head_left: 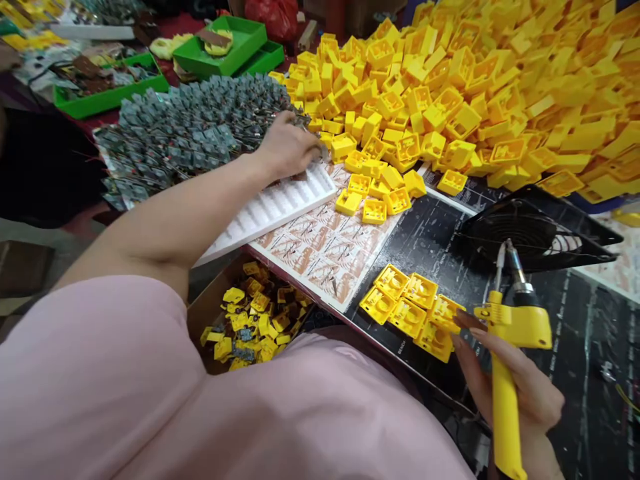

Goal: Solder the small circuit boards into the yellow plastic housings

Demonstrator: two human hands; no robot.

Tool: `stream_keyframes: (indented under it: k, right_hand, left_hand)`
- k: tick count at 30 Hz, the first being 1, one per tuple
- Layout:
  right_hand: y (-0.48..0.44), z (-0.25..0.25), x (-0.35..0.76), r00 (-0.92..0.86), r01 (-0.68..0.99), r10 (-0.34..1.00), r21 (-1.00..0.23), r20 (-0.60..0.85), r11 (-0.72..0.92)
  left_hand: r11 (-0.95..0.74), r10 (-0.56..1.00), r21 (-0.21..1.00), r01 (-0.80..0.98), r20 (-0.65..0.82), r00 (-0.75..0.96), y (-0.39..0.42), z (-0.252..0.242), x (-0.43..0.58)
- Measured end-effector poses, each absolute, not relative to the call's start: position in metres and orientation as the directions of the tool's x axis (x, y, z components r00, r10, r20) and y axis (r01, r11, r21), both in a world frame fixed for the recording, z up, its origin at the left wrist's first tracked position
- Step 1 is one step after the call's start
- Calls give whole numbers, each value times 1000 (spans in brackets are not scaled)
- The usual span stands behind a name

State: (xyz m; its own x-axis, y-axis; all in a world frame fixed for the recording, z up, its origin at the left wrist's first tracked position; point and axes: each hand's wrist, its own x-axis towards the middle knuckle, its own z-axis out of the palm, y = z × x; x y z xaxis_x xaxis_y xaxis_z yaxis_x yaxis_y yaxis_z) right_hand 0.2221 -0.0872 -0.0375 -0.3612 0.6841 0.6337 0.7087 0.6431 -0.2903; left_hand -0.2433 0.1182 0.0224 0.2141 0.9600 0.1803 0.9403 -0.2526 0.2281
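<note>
My left hand [290, 145] reaches to the far end of a white foam tray [280, 207], beside a dense heap of small grey wired parts [200, 127]. Its fingers are curled down, and what they pinch is hidden. My right hand [515, 373] is closed around a yellow soldering gun [505, 393], whose metal tip points away from me. Between the fingertips of that hand shows a small brown and grey part [473, 327]. It is close to a block of several open yellow housings [407, 317] lying on the black mat.
Loose yellow housings [450, 100] form a big pile at the back right. A black fan [535, 227] leans beyond the soldering gun tip. Below the table edge stands a cardboard box [215, 300] of yellow pieces. Green trays [225, 50] are at the back left.
</note>
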Motion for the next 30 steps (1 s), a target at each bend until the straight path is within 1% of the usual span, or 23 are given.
stream_keyframes:
  k: [1,2,3,4,5,6,7,8,10,12,14,15,16,18,20,21,23,26,28,30]
  right_hand:
    - [-86,-38,219,-350,711,687,-297,636,638]
    - [-86,-38,217,-337,716,687,-298,643,631]
    - [-85,-38,216,-331,717,684,-297,651,630]
    - [-84,-38,214,-342,706,679,-299,650,642]
    - [-82,-36,212,-344,691,679,-314,649,650]
    - [-81,-34,209,-338,673,684,-342,646,656]
    - [-79,-32,204,-336,651,692,-373,639,661]
    - [-76,-28,197,-313,636,698,-404,644,658]
    - [-71,-22,181,-330,601,699,-430,634,674]
    - [-65,-18,163,-334,598,721,-455,606,660]
    - [-61,-17,148,-340,588,758,-503,557,634]
    - [-61,-17,143,-332,550,763,-543,555,635]
    - [-61,-18,139,-323,525,768,-570,554,632]
    - [-64,-19,136,-270,489,770,-607,578,627]
    - [-70,-20,136,-185,487,779,-632,599,603]
    - [-72,-21,137,-143,484,781,-645,608,591]
    - [-75,-22,139,-92,479,785,-664,612,574]
    - [-73,-26,142,-133,503,794,-649,594,570]
    - [-70,-30,143,-210,521,784,-612,585,596]
    - [-68,-33,142,-283,499,740,-565,610,657]
  left_hand:
    - [-202,960,277,939,247,133,119,26,-247]
    - [-168,953,357,919,298,58,117,30,-247]
    - [-164,945,462,872,326,5,113,36,-245]
    - [-185,947,576,796,320,-12,107,42,-240]
    - [-211,960,680,702,280,17,101,48,-232]
    - [-226,972,757,613,217,91,93,52,-222]
    - [-213,974,797,565,126,189,84,54,-209]
    - [-202,956,813,546,43,290,75,55,-193]
    - [-261,883,773,578,-51,467,54,50,-159]
    - [-424,794,664,615,-54,605,32,42,-126]
    - [-561,727,561,609,-20,687,11,34,-102]
    - [-589,710,550,592,3,704,2,31,-95]
    - [-586,709,578,568,26,705,-5,27,-91]
    - [-494,744,731,471,74,664,-14,17,-91]
    - [-307,792,903,302,66,607,-19,3,-96]
    - [-206,815,955,213,46,578,-21,-4,-98]
    - [-63,865,993,98,6,502,-24,-17,-99]
    - [-6,924,999,54,-15,382,-29,-23,-94]
    - [21,927,999,26,-29,374,-32,-19,-89]
    - [70,910,997,-29,-52,411,-33,-14,-87]
